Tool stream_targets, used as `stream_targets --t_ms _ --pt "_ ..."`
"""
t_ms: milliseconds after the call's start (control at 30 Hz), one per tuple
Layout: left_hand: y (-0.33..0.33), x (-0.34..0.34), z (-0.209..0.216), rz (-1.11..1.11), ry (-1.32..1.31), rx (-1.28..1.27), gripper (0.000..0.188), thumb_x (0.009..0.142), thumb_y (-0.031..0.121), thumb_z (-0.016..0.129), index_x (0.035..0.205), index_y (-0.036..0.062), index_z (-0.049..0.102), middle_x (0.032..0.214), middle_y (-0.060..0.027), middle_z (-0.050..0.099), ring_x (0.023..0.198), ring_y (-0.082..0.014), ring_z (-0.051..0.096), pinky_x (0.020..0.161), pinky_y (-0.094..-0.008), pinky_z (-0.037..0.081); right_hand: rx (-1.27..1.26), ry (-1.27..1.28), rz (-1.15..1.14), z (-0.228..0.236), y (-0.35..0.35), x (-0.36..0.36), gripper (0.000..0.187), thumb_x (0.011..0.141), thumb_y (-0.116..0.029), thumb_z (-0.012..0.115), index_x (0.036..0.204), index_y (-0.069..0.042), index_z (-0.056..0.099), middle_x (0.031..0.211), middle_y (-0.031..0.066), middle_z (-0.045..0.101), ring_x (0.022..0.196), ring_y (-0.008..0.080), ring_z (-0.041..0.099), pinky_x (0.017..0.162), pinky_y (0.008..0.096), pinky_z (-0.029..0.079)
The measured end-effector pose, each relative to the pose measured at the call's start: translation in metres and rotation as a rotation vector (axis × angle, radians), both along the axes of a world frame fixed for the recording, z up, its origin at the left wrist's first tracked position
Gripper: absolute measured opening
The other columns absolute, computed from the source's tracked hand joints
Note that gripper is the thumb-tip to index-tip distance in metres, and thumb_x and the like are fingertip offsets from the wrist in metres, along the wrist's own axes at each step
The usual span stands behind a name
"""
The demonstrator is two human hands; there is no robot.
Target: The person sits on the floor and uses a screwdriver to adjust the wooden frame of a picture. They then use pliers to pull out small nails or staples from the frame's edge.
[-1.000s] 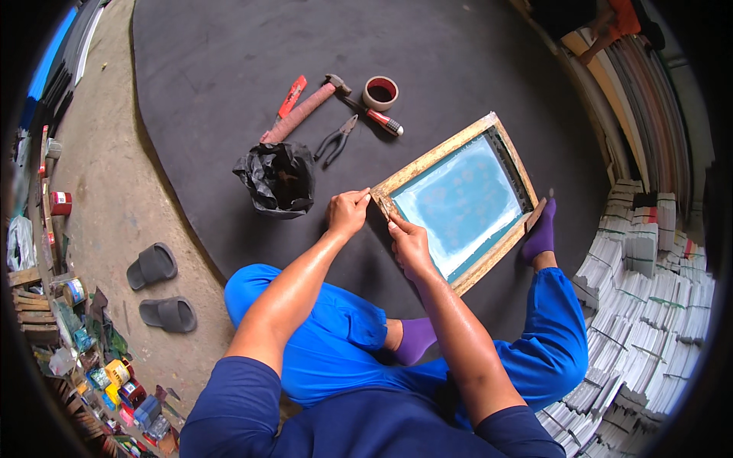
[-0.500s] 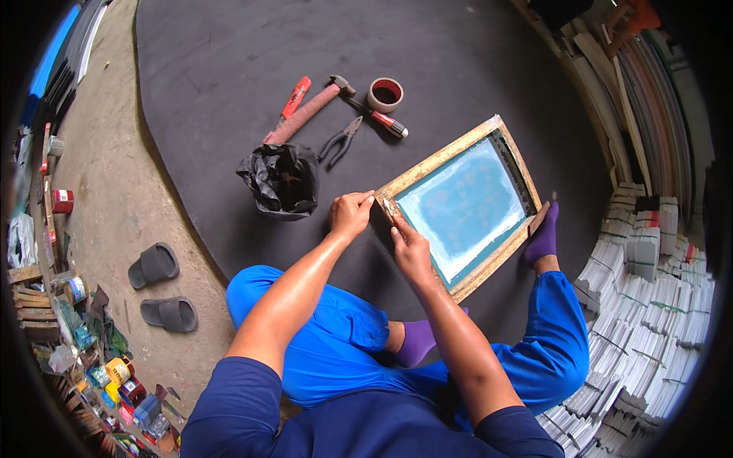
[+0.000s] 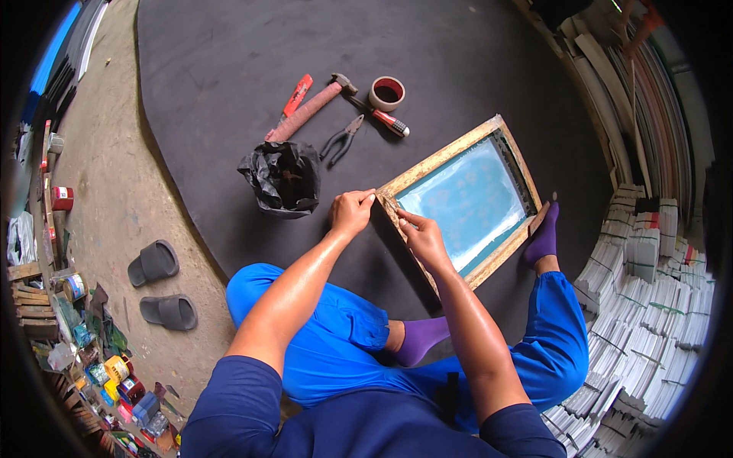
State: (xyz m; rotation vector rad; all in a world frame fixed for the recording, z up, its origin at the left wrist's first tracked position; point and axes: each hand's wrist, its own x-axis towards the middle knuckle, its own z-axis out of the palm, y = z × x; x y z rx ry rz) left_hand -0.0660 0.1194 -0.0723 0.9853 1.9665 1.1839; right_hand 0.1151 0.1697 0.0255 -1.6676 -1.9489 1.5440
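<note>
A wooden screen-printing frame with blue mesh, whitish around its edges, lies slanted in front of me. My left hand is closed, thumb and fingers pinching the frame's left corner. My right hand is bent over the near-left bar, its thumb and fingertips pressed together by the inner edge. What those fingertips hold is too small to make out. Below that bar runs a dark band; I cannot tell whether it is the frame's side or shadow. The far right corner rests by my purple-socked foot.
Beyond my left hand stand a crumpled black bag, pliers, a hammer, a red-handled cutter, a screwdriver and a tape roll. Bundled paper stacks line the right; slippers and paint pots lie left.
My right hand has shifted right and slightly up, from the near-left bar's outer side toward its inner edge. More of the dark band below the bar shows. My left hand stays at the corner.
</note>
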Motion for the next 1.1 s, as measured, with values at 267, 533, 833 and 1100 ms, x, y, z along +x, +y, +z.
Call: stream_targets --t_ms 267,533,833,1100 --pt "0.0 -0.001 0.014 -0.013 -0.079 -0.097 0.026 0.096 0.025 0.067 0.113 0.0096 0.08 0.108 -0.0156 0.077 0.099 -0.0341 0.075 0.088 -0.0407 0.057 0.347 -0.281 0.137 0.021 -0.024 -0.003 0.032 0.099 -0.027 0.064 0.128 -0.016 0.073 0.098 0.0283 0.072 0.095 0.0474 0.07 0.084 0.0542 0.055" --pt "-0.001 -0.001 0.002 0.003 0.004 -0.05 0.027 0.096 0.028 0.069 0.115 0.0135 0.08 0.076 -0.01 0.076 0.068 -0.02 0.073 0.071 -0.036 0.056 0.303 -0.334 0.16 0.026 -0.022 -0.007 0.034 0.101 -0.027 0.063 0.132 -0.016 0.071 0.102 0.0264 0.073 0.099 0.044 0.071 0.086 0.0482 0.056" --pt "-0.002 0.0 0.008 -0.005 -0.016 -0.05 0.026 0.096 0.026 0.068 0.113 0.011 0.08 0.104 -0.0129 0.077 0.093 -0.0296 0.075 0.082 -0.0387 0.057 0.225 -0.499 0.238 0.046 -0.022 -0.023 0.035 0.1 -0.024 0.061 0.131 -0.013 0.07 0.104 0.0308 0.071 0.101 0.0479 0.069 0.09 0.0523 0.055" --pt "0.0 0.006 0.0 -0.004 0.015 0.032 0.025 0.096 0.022 0.069 0.114 0.009 0.08 0.09 -0.0129 0.078 0.071 -0.0205 0.073 0.069 -0.0347 0.055 0.328 -0.106 0.068 -0.021 -0.021 0.002 0.034 0.1 -0.024 0.06 0.132 -0.017 0.071 0.1 0.0286 0.072 0.095 0.0468 0.071 0.084 0.0545 0.056"
